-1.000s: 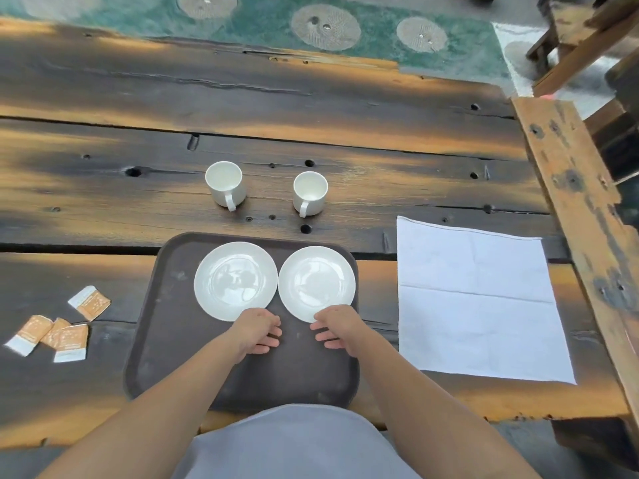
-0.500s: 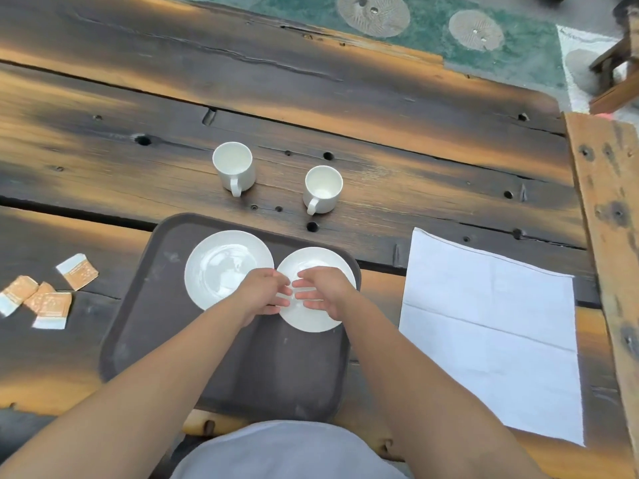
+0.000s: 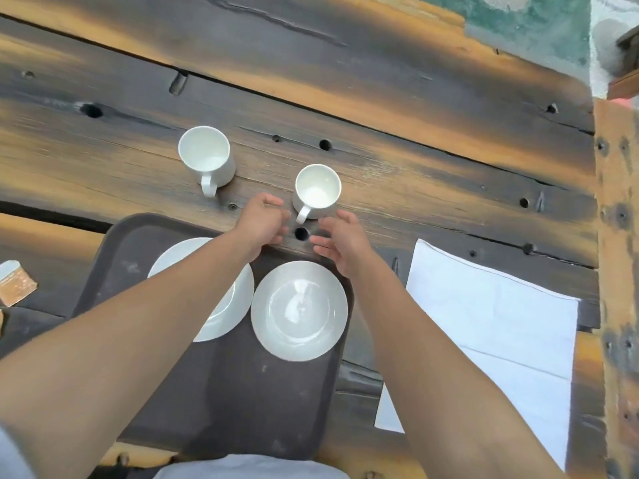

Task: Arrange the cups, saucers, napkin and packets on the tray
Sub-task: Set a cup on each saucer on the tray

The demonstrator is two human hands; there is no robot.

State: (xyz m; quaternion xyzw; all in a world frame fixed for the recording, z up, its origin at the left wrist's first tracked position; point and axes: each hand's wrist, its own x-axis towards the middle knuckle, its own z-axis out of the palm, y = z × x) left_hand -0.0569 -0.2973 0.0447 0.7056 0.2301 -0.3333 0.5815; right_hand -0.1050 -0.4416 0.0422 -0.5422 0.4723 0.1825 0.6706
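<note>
Two white saucers sit side by side on the dark tray (image 3: 145, 243): the right saucer (image 3: 299, 311) shows fully, while my left forearm covers part of the left saucer (image 3: 242, 292). Beyond the tray, two white cups stand upright on the wooden table, the left cup (image 3: 205, 160) and the right cup (image 3: 317, 191), handles toward me. My left hand (image 3: 264, 221) and my right hand (image 3: 340, 238) hover just short of the right cup, one on each side of its handle, fingers loosely curved and holding nothing. A white napkin (image 3: 491, 326) lies flat to the right. One orange-and-white packet (image 3: 15, 281) shows at the left edge.
The table is dark, weathered planks with several round holes; one hole (image 3: 301, 233) lies between my hands. A raised wooden beam (image 3: 617, 271) runs along the right side. Green patterned floor (image 3: 529, 22) shows beyond the far edge.
Both hands left the saucers and moved forward past the tray's far edge to either side of the right cup. The camera tilted closer, so most packets slid out of view.
</note>
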